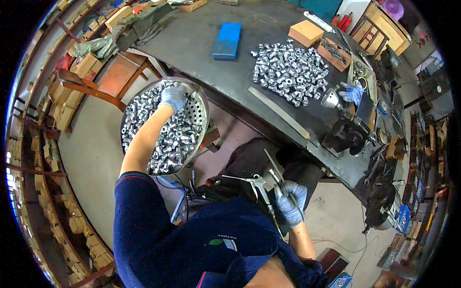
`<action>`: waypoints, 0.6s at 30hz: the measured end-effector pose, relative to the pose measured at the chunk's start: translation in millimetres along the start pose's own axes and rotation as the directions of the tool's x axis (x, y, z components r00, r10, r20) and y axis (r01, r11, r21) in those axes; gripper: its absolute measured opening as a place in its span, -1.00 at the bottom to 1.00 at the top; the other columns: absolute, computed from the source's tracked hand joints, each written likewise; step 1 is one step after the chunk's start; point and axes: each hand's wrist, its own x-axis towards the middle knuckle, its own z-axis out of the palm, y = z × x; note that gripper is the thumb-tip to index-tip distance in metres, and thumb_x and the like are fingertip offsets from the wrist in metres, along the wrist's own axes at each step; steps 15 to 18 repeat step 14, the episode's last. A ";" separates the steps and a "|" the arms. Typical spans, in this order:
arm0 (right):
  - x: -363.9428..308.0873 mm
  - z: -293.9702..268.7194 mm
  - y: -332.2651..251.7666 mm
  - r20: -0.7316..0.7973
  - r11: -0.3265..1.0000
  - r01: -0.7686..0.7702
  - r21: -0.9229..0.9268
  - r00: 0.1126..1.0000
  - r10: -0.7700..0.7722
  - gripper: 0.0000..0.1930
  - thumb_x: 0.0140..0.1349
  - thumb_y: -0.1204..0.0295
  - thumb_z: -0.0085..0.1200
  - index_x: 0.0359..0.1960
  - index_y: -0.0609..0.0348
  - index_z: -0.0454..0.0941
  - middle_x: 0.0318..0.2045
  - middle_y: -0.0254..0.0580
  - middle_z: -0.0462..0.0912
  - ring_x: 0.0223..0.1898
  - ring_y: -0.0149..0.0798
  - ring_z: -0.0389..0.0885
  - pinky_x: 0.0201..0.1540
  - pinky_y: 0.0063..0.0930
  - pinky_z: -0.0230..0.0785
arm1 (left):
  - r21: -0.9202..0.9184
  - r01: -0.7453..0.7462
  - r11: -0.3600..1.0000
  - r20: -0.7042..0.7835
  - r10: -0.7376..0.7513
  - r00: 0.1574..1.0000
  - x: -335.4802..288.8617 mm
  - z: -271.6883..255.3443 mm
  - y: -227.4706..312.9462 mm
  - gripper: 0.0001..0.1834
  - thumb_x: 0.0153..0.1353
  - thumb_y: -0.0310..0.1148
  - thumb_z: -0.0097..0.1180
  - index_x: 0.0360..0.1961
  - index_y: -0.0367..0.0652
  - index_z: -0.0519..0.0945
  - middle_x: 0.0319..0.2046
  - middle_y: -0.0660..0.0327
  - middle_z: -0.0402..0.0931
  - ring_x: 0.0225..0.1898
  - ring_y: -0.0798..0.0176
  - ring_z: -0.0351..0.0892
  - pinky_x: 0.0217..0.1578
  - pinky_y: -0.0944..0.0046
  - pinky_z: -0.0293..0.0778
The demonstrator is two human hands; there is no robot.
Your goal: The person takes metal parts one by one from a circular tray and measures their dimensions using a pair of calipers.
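My left hand (173, 98), in a pale blue-grey glove, reaches into a round metal basin (203, 113) with a perforated bottom. Silver threaded metal fittings (180, 141) heap up in it. The fingertips are down among the fittings, so what they hold is hidden. Near my lap, my gloved right hand (291, 201) is closed round a slim, dark metal rod (272, 160), perhaps a file. A small silver piece (274, 176) shows beside those fingers; whether it is gripped is unclear. An air blow gun (259, 184) with a thin nozzle lies just left of this hand.
On the dark table (192, 57) are a blue box (227, 41), a pile of fittings (288, 69), a flat metal bar (278, 113), a cardboard box (306, 32) and a bench vise (343, 137). A wooden chair (113, 79) stands beyond the basin. Shelves (36, 192) line the left.
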 end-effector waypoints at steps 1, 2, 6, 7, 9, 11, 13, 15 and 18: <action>-0.5 0.3 -1.6 -0.001 1.000 -0.016 0.006 1.000 0.016 -0.71 -0.10 0.45 0.27 -0.76 0.13 0.35 -0.77 -0.15 0.35 -0.73 -0.20 0.32 -0.62 -0.43 0.17 | 0.003 0.003 1.000 -0.004 -0.003 1.000 -0.9 -4.8 3.0 -0.73 0.04 -0.28 0.00 -0.23 -0.02 0.60 -0.29 0.07 0.62 -0.23 0.04 0.62 -0.20 0.12 0.50; -1.7 1.9 -0.8 -0.007 0.999 -0.013 0.036 1.000 0.014 -0.71 -0.10 0.45 0.27 -0.76 0.13 0.36 -0.77 -0.16 0.35 -0.73 -0.21 0.32 -0.62 -0.43 0.17 | -0.010 0.009 1.000 0.006 -0.009 1.000 -5.0 -15.0 10.0 -0.72 0.03 -0.28 0.03 -0.20 0.01 0.61 -0.26 0.10 0.61 -0.19 0.05 0.62 -0.18 0.11 0.50; -3.8 3.0 -0.8 0.024 0.996 -0.019 0.088 1.000 0.017 -0.72 -0.08 0.46 0.26 -0.76 0.15 0.37 -0.77 -0.16 0.35 -0.73 -0.25 0.31 -0.62 -0.44 0.16 | 0.016 -0.041 0.999 -0.037 0.041 0.998 -1.4 -8.3 5.1 -0.65 0.01 -0.32 0.07 -0.11 0.02 0.59 -0.16 0.07 0.58 -0.12 0.05 0.59 -0.13 0.08 0.50; -4.1 1.4 -1.7 0.039 0.996 -0.030 0.081 0.999 0.026 -0.72 -0.08 0.46 0.25 -0.75 0.16 0.37 -0.77 -0.16 0.35 -0.73 -0.26 0.31 -0.62 -0.44 0.15 | 0.029 -0.074 0.997 -0.015 0.075 0.997 -2.0 -13.7 7.9 -0.65 0.01 -0.33 0.06 -0.11 0.02 0.59 -0.16 0.07 0.58 -0.12 0.05 0.59 -0.13 0.08 0.50; -6.0 -1.7 -1.2 0.028 0.998 -0.045 0.044 0.999 0.044 -0.73 -0.07 0.47 0.26 -0.74 0.18 0.38 -0.76 -0.15 0.35 -0.73 -0.29 0.30 -0.61 -0.45 0.15 | 0.055 -0.144 0.988 0.031 0.143 0.989 -5.3 -25.3 13.3 -0.65 0.01 -0.36 0.06 -0.11 0.03 0.59 -0.15 0.07 0.58 -0.11 0.05 0.59 -0.14 0.08 0.50; -10.7 -3.9 1.0 0.020 0.986 -0.117 0.117 0.993 0.115 -0.74 -0.07 0.48 0.26 -0.74 0.18 0.39 -0.76 -0.14 0.35 -0.73 -0.29 0.29 -0.62 -0.44 0.15 | 0.115 -0.213 0.970 -0.011 0.216 0.976 -4.7 -21.8 13.1 -0.63 -0.04 -0.43 0.10 -0.12 -0.01 0.59 -0.15 0.04 0.58 -0.09 0.05 0.58 -0.14 0.09 0.50; -12.3 -5.3 3.2 -0.003 0.988 -0.124 0.087 0.992 0.125 -0.74 -0.03 0.46 0.24 -0.73 0.17 0.41 -0.76 -0.18 0.39 -0.72 -0.29 0.29 -0.60 -0.45 0.17 | 0.147 -0.243 0.959 0.019 0.243 0.970 4.3 -8.6 9.7 -0.61 -0.07 -0.45 0.13 -0.11 -0.04 0.59 -0.15 0.01 0.57 -0.08 0.04 0.57 -0.13 0.10 0.50; -15.3 -8.0 3.8 0.006 0.982 -0.151 0.116 0.988 0.151 -0.75 0.00 0.44 0.23 -0.72 0.16 0.42 -0.75 -0.22 0.41 -0.71 -0.29 0.29 -0.59 -0.45 0.18 | 0.176 -0.272 0.946 0.048 0.267 0.962 9.5 -3.2 9.7 -0.54 -0.07 -0.42 0.17 -0.04 -0.07 0.54 -0.12 -0.01 0.56 -0.06 0.03 0.57 -0.11 0.10 0.50; -15.3 -8.0 3.8 0.006 0.982 -0.151 0.116 0.988 0.151 -0.75 0.00 0.44 0.23 -0.72 0.16 0.42 -0.75 -0.22 0.41 -0.71 -0.29 0.29 -0.59 -0.45 0.18 | 0.176 -0.272 0.946 0.048 0.267 0.962 9.5 -3.2 9.7 -0.54 -0.07 -0.42 0.17 -0.04 -0.07 0.54 -0.12 -0.01 0.56 -0.06 0.03 0.57 -0.11 0.10 0.50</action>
